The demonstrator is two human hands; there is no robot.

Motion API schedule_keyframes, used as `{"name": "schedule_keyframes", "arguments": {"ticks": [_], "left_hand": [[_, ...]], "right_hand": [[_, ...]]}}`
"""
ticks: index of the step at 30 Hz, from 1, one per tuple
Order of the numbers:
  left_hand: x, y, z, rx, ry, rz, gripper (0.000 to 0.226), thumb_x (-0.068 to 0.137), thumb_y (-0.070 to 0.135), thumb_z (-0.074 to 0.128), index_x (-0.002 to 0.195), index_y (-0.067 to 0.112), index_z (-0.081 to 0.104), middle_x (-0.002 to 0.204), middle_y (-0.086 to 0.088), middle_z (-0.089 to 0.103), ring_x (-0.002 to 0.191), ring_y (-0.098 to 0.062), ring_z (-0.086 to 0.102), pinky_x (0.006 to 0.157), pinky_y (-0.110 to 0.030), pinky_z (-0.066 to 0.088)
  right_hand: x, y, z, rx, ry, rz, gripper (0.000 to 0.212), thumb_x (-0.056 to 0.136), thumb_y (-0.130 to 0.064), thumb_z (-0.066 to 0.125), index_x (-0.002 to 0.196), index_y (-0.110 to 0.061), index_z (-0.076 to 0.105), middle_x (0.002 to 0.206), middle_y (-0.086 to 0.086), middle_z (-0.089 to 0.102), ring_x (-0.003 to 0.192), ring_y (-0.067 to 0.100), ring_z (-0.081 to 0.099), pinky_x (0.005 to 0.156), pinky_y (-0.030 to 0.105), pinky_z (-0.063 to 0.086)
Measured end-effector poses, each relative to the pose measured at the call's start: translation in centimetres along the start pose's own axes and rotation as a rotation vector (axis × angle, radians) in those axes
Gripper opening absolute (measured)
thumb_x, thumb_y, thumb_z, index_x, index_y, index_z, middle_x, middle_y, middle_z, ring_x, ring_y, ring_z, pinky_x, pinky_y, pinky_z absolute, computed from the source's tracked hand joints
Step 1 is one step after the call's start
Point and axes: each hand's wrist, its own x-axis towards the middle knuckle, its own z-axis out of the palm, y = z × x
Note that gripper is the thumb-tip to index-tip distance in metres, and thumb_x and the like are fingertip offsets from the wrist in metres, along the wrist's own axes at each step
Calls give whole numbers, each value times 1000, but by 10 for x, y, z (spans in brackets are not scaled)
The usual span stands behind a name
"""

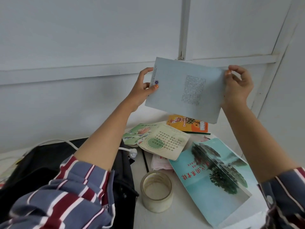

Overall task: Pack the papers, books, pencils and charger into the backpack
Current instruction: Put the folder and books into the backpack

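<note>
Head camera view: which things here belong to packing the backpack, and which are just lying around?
Belongs:
blue booklet, in left hand and right hand
backpack
charger
green storybook
orange book
teal booklet
pink papers

Lying about:
tape roll

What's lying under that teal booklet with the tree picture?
A pinkish paper sticks out from under the teal booklet at its left corner, and a pale sheet shows beyond its top edge. Whatever else lies beneath is covered by the booklet.
</note>
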Motion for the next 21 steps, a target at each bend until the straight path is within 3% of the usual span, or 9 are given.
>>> {"name": "schedule_keyframes", "arguments": {"ticks": [4,6,8,10,13,18,21], "left_hand": [[-15,13,-1,-100,17,27,51,95,4,50,128,38,32,117,-11,58,88,-15,64,70,-23,53],[-27,19,-1,-78,24,18,49,95,2,47,131,35,39,121,-5,57,95,-13,63,71,-19,52],[-42,23,-2,-24,59,-22,44,95,1,45,134,21,47,125,2,53,104,-5,58,73,-7,47],[-60,24,-4,4,114,-74,39,96,3,44,133,12,50,123,4,53,100,4,54,73,-2,43],[-93,23,-11,5,197,-118,37,96,4,45,132,12,51,128,2,54,108,-3,52,90,-10,42],[-164,22,-12,-121,255,-245,36,96,7,46,129,22,53,117,4,59,98,-8,59,79,-15,50],[-205,25,-13,-64,226,-302,43,93,1,48,131,21,50,116,5,57,100,-11,58,87,-19,48]], "right_hand": [[-10,0,-2,141,-25,266,31,92,-1,50,73,-24,57,72,-4,55,58,10,50,48,18,39],[-19,-1,-5,169,-49,358,33,91,3,45,69,-19,56,73,-3,55,57,9,50,44,16,38],[-32,-2,-9,117,-132,437,31,89,1,43,69,-18,58,76,-4,57,65,10,50,46,15,41],[-47,-1,-14,43,-290,518,27,87,-3,44,73,-18,61,87,-3,57,74,14,52,53,18,46],[-75,0,-24,-17,-534,619,23,86,-4,46,81,-17,63,96,1,58,81,20,56,57,25,51],[-128,1,-40,109,-714,735,32,86,4,49,103,-20,63,100,4,67,88,22,64,63,25,57],[-158,0,-47,152,-774,791,38,87,3,51,112,-24,61,106,2,68,90,21,67,69,28,57]]}}
